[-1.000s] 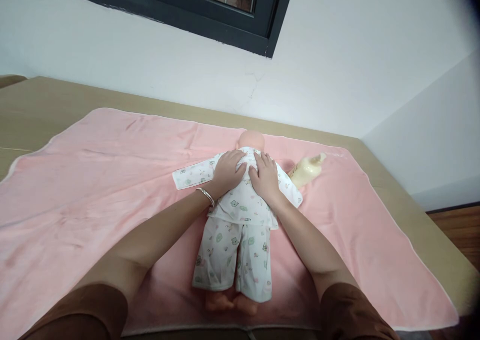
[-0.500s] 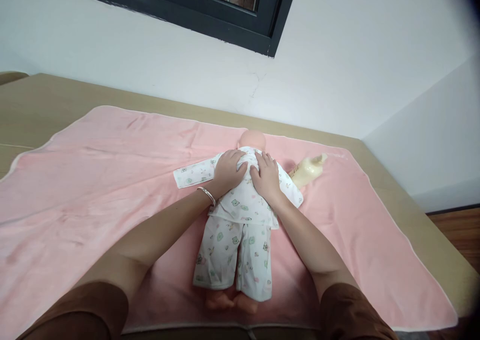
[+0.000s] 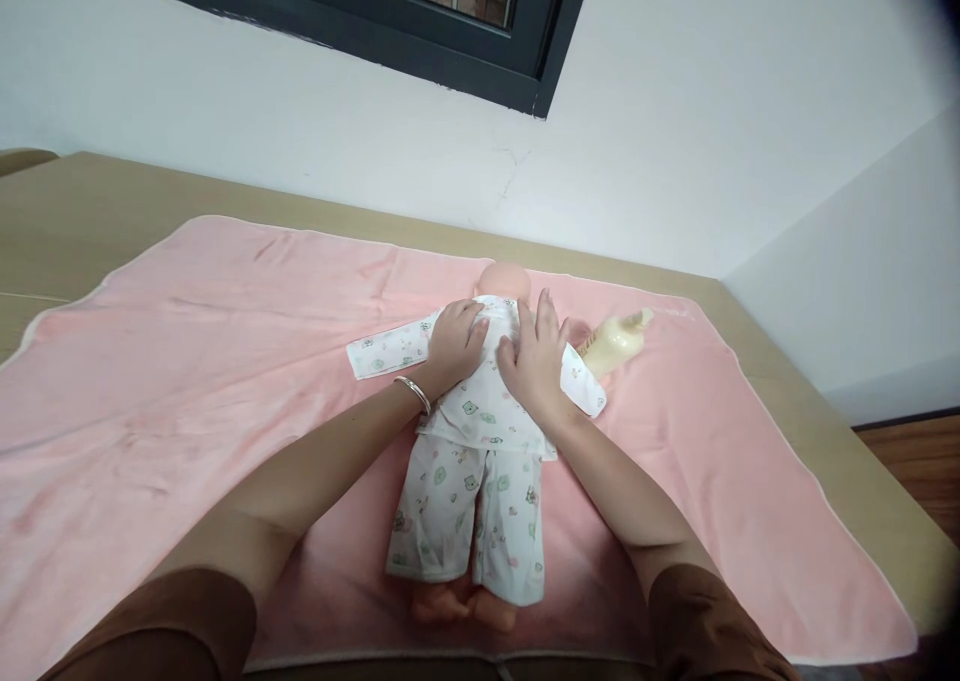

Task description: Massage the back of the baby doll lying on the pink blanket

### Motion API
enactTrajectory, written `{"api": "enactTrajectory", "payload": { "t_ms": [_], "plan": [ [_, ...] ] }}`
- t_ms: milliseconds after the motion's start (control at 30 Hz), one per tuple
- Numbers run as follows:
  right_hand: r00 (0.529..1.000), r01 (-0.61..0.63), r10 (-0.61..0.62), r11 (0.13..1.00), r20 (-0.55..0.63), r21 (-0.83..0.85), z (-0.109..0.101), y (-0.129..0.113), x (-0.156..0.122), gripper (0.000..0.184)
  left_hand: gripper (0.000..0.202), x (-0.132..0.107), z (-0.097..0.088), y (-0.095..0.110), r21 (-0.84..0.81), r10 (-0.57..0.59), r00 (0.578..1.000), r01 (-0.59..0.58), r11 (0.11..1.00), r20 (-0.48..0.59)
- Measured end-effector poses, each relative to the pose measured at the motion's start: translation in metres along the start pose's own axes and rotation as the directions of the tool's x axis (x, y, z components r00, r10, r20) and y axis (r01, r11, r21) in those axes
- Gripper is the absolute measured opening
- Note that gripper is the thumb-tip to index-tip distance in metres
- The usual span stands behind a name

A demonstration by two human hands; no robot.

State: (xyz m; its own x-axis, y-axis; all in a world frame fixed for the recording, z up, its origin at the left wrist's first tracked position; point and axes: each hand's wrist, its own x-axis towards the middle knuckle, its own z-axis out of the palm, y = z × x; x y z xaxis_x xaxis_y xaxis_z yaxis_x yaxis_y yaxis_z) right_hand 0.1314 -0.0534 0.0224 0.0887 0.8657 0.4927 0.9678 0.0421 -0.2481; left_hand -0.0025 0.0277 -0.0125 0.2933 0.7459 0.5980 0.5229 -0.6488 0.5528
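Note:
A baby doll [image 3: 504,279] lies on a pink blanket [image 3: 247,361], its bald head toward the wall and its bare feet toward me. It wears a white printed pajama top [image 3: 480,411] and matching pants [image 3: 442,511]. My left hand [image 3: 454,341] rests on the left side of the top near the shoulder, fingers extended. Over the right side of the doll's upper body is my right hand [image 3: 537,356], open with its fingers spread and lifted. Just right of the doll's sleeve lies a pale yellow bottle [image 3: 621,335], its lower end partly hidden.
The blanket covers much of a wooden table [image 3: 150,186] standing against a white wall [image 3: 337,131]. A dark window frame [image 3: 480,71] is set in the wall above. Past the table's right edge a brown wooden floor [image 3: 911,471] shows.
My right hand has risen off the top, its fingers now raised and more spread. My left hand has stayed on the doll. The doll and the bottle have not moved.

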Motion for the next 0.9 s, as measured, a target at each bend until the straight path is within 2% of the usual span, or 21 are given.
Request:
{"api": "enactTrajectory", "payload": {
  "t_ms": [67, 167, 233, 300, 400, 433, 600, 733, 900],
  "plan": [
    [0.997, 0.061, -0.062, 0.998, 0.035, 0.034, 0.001, -0.003, -0.002, 0.059, 0.051, -0.001, 0.001, -0.003, -0.032, 0.036, 0.999, -0.036, 0.999, -0.009],
    [0.967, 0.143, -0.161, 0.984, 0.197, 0.102, 0.002, -0.005, -0.002, 0.054, 0.06, -0.002, 0.003, -0.005, -0.061, 0.058, 0.998, -0.059, 0.996, -0.023],
    [0.949, 0.157, -0.181, 0.981, 0.258, 0.11, 0.002, -0.005, -0.002, 0.05, 0.062, -0.002, 0.003, -0.006, -0.072, 0.053, 0.998, -0.055, 0.996, -0.025],
    [0.967, 0.135, -0.148, 0.988, 0.206, 0.079, 0.001, -0.006, -0.002, 0.051, 0.064, -0.002, 0.004, -0.007, -0.079, 0.047, 0.999, -0.049, 0.996, -0.023],
    [0.991, 0.12, -0.12, 0.993, 0.057, -0.001, -0.003, -0.009, -0.003, 0.059, 0.068, -0.003, 0.004, -0.006, -0.075, 0.048, 0.998, -0.05, 0.996, -0.026],
    [0.991, 0.121, -0.12, 0.992, 0.051, -0.019, -0.004, -0.01, -0.002, 0.06, 0.068, -0.003, 0.003, -0.006, -0.071, 0.047, 0.999, -0.049, 0.996, -0.024],
    [0.946, 0.127, -0.133, 0.991, 0.294, 0.041, -0.007, -0.007, 0.005, 0.053, 0.062, -0.004, 0.002, 0.0, 0.013, -0.05, 0.998, 0.049, 0.999, 0.041],
    [0.976, 0.044, -0.049, 0.999, 0.212, 0.03, -0.005, -0.001, 0.009, 0.056, 0.056, -0.004, 0.0, 0.006, 0.114, -0.133, 0.986, 0.121, 0.986, 0.102],
    [0.958, -0.025, 0.005, 0.997, 0.288, 0.067, 0.003, 0.003, 0.01, 0.062, 0.048, -0.002, -0.007, 0.014, 0.196, -0.136, 0.98, 0.107, 0.975, 0.142]
  ]
}}
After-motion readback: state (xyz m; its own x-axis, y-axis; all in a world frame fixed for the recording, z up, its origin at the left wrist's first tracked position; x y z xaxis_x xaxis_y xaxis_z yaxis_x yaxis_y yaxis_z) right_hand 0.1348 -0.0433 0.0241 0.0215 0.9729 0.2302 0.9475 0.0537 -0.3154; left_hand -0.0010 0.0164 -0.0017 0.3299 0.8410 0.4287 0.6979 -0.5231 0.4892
